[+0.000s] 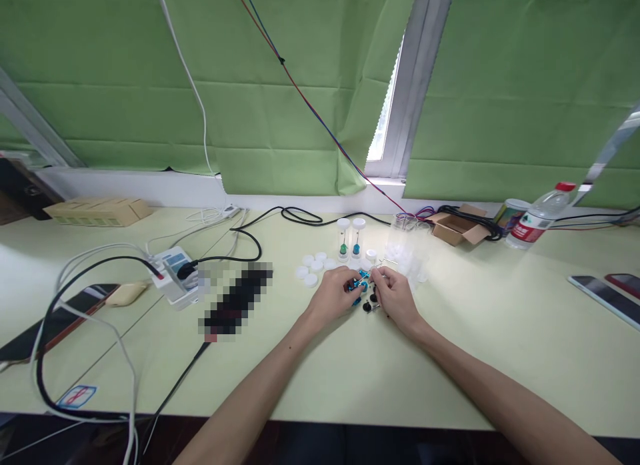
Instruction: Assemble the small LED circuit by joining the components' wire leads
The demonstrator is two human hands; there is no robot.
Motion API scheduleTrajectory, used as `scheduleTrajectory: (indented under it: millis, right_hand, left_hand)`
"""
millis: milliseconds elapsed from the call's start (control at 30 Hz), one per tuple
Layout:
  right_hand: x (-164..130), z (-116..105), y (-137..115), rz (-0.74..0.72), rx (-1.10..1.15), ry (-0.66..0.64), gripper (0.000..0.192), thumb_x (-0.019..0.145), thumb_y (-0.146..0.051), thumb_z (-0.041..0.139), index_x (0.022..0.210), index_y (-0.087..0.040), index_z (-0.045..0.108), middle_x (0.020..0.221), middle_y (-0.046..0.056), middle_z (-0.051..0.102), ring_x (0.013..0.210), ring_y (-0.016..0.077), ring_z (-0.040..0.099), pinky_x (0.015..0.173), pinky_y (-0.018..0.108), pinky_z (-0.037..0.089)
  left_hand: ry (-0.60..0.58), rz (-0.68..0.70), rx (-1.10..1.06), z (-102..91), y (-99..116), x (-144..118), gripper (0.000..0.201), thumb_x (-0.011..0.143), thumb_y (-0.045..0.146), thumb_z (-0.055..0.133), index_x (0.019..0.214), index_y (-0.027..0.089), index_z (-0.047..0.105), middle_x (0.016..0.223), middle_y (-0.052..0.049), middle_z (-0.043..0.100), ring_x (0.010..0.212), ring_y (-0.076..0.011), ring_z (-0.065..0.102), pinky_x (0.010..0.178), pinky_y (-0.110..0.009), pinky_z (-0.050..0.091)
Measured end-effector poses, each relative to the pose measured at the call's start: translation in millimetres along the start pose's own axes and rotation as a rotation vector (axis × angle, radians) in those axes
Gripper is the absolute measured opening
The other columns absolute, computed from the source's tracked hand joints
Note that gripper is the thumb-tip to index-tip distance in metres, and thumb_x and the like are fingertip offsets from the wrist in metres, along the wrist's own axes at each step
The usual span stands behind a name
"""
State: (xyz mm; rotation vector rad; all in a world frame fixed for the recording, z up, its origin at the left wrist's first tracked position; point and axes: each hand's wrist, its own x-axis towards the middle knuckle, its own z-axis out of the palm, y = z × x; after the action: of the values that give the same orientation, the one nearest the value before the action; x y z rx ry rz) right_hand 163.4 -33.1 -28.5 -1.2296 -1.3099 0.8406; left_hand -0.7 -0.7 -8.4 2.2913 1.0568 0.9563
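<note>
Loose white caps (311,280) lie on the tabletop (280,378), just left of the person's left hand (334,291), whose fingers bend over small blue pieces (357,287); whether they grip one, I cannot tell. Behind them, two white-capped clear vials stand upright side by side: the left vial (343,237) holds a green-based piece with a thin stem, the right vial (358,238) a blue-based one. Black pieces (367,307) lie between the hands. The right hand (399,297) pinches a thin metallic rod (390,261), near clustered clear tubes (410,248). Further right, a flapped cardboard box (453,229) stands open, before a red-capped plastic bottle (540,217)
</note>
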Motion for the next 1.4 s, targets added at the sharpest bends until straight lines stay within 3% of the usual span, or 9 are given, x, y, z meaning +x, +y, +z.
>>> scheduleTrajectory:
  millis: [400,567,733,867,1100,1200,1300,1400]
  right_hand:
    - [-2.0,2.4,-0.6,-0.086,-0.008,0.026,0.037,0.092,-0.053,0.050,0.075,-0.020,0.055,0.043,-0.007,0.041,0.037,0.0112,0.039,0.039,0.024,0.032]
    - [-4.2,3.1,-2.4,-0.084,0.009,0.031,0.036,0.094,-0.053,0.046,0.091,-0.019,0.059,0.048,-0.006,0.048,0.039,0.0114,0.043,0.041,0.023,0.035]
    - [-4.8,1.7,-1.7,-0.109,0.026,0.045,0.035,0.095,-0.052,0.045,0.095,-0.019,0.058,0.056,-0.004,0.053,0.037,0.0100,0.041,0.039,0.023,0.034]
    - [-4.8,1.3,0.5,-0.194,-0.087,0.021,0.032,0.094,-0.048,0.049,0.089,-0.019,0.059,0.066,0.000,0.058,0.045,0.0113,0.047,0.046,0.025,0.039]
    - [-2.4,1.4,3.1,-0.323,-0.312,0.014,0.017,0.093,-0.032,0.053,0.097,-0.019,0.063,0.076,0.003,0.063,0.050,0.0126,0.046,0.055,0.029,0.043]
    - [-3.9,2.9,3.3,-0.428,-0.379,-0.047,0.013,0.091,-0.025,0.054,0.096,-0.020,0.065,0.084,0.005,0.063,0.056,0.0144,0.050,0.060,0.031,0.046]
    - [-6.0,4.9,4.1,-0.539,-0.447,-0.156,0.010,0.089,-0.022,0.058,0.095,-0.021,0.066,0.088,0.006,0.063,0.076,0.0201,0.057,0.073,0.035,0.048]
    - [-6.3,5.6,7.1,-0.574,-0.547,-0.241,0.010,0.085,-0.020,0.065,0.095,-0.022,0.067,0.087,0.006,0.064,0.086,0.0234,0.056,0.085,0.041,0.044]
  left_hand:
    - [0.047,0.034,-0.048,0.9,1.8,-1.5,0.021,0.090,0.032,0.054,0.087,0.020,0.071,0.078,-0.003,0.067,0.070,-0.0158,0.056,0.065,-0.028,0.041]
    - [0.117,0.013,-0.112,-0.9,2.0,0.5,0.019,0.088,0.032,0.057,0.085,0.020,0.071,0.078,-0.003,0.068,0.068,-0.0150,0.056,0.064,-0.027,0.042]
    - [0.257,-0.149,-0.273,-4.8,-0.2,5.3,0.019,0.082,0.036,0.063,0.080,0.019,0.070,0.081,-0.004,0.070,0.065,-0.0141,0.055,0.061,-0.026,0.044]
    - [0.301,-0.324,-0.499,-9.0,-1.2,9.0,0.025,0.076,0.041,0.069,0.080,0.016,0.068,0.066,-0.001,0.063,0.048,-0.0099,0.048,0.047,-0.023,0.038]
    - [0.366,-0.391,-0.601,-13.1,2.1,10.4,0.029,0.069,0.043,0.074,0.077,0.016,0.066,0.057,0.003,0.056,0.037,-0.0068,0.041,0.038,-0.022,0.030]
    - [0.386,-0.396,-0.624,-13.9,1.7,10.8,0.030,0.068,0.043,0.075,0.077,0.016,0.065,0.056,0.004,0.055,0.036,-0.0065,0.041,0.036,-0.022,0.029]
    - [0.382,-0.407,-0.644,-13.3,-1.3,11.2,0.032,0.066,0.044,0.077,0.076,0.016,0.065,0.054,0.005,0.053,0.034,-0.0064,0.040,0.035,-0.022,0.028]
    - [0.351,-0.416,-0.648,-11.5,-4.7,11.4,0.033,0.067,0.045,0.077,0.077,0.016,0.065,0.054,0.005,0.053,0.031,-0.0061,0.040,0.034,-0.023,0.028]
